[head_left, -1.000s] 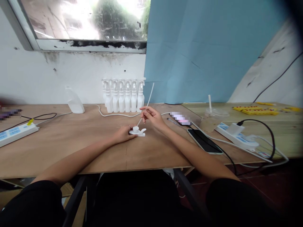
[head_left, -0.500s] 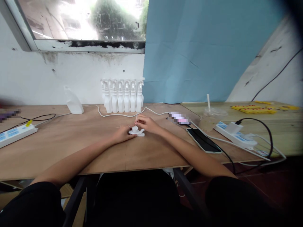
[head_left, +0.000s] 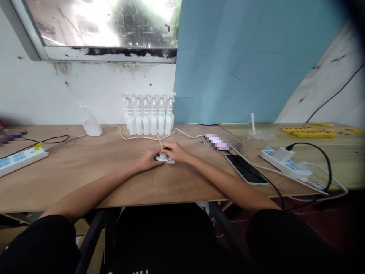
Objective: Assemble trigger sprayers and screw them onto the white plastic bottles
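A white trigger spray head (head_left: 169, 161) lies on its side on the wooden table, with its round collar facing up. My left hand (head_left: 148, 160) is closed around its left side. The fingers of my right hand (head_left: 178, 152) are pinched together at the collar, by the lower end of a thin pale dip tube (head_left: 160, 142). That tube points up and leans to the left. My fingers hide where the tube meets the collar. Behind my hands stand several white spray bottles (head_left: 146, 124) with trigger heads on. A white bottle (head_left: 91, 125) without a head stands apart on the left.
A black-screened phone (head_left: 245, 170) and a second, blurred-out phone (head_left: 218, 142) lie to the right. Beyond are a plastic cup with a straw (head_left: 251, 146), a power strip (head_left: 285, 163) with cables and yellow packets (head_left: 310, 132). Another power strip (head_left: 23, 160) is at left.
The dip tube has tipped from nearly upright to leaning left. My right hand has come slightly lower and closer over the collar. My left hand stays on the spray head.
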Motion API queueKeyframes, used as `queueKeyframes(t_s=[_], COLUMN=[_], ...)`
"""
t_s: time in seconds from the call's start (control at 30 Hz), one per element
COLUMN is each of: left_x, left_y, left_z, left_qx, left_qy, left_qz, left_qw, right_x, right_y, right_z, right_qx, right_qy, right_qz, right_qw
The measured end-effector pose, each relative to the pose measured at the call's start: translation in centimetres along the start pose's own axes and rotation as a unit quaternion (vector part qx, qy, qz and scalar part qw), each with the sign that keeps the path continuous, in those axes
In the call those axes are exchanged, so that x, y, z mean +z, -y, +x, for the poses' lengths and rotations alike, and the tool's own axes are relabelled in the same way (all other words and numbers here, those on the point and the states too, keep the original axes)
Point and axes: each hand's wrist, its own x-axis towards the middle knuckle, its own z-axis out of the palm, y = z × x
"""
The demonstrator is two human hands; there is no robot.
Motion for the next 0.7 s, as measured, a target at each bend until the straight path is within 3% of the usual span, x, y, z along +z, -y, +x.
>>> queueKeyframes(t_s=[0.13,0.23,0.33,0.4,0.47,0.53,0.7], left_x=[-0.2,-0.3,-1.0,-2.3,-4.4,-7.4,-16.8], left_y=[0.0,0.5,2.0,4.0,6.8,10.2,17.3], left_z=[0.2,0.3,0.5,0.7,1.1,1.5,0.9], left_qx=[-0.016,-0.046,-0.016,0.012,-0.004,-0.066,-0.229], left_qy=[-0.023,-0.057,-0.037,-0.064,-0.162,-0.245,-0.325], left_qz=[-0.100,-0.159,-0.115,-0.069,-0.033,0.031,0.237], left_qw=[0.995,0.985,0.993,0.995,0.986,0.967,0.886], right_x=[0.0,0.1,0.3,0.4,0.4,0.5,0.8], right_y=[-0.9,-1.6,-1.9,-1.9,-1.9,-2.2,-3.0], right_z=[-1.2,-1.7,-1.8,-1.8,-1.8,-1.8,-1.6], right_qx=[0.079,0.143,0.188,0.177,0.163,0.166,0.182], right_qy=[-0.017,-0.006,-0.024,-0.032,-0.025,-0.021,-0.014], right_qz=[0.150,0.193,0.194,0.207,0.216,0.214,0.223], right_qw=[0.985,0.971,0.963,0.962,0.962,0.962,0.958])
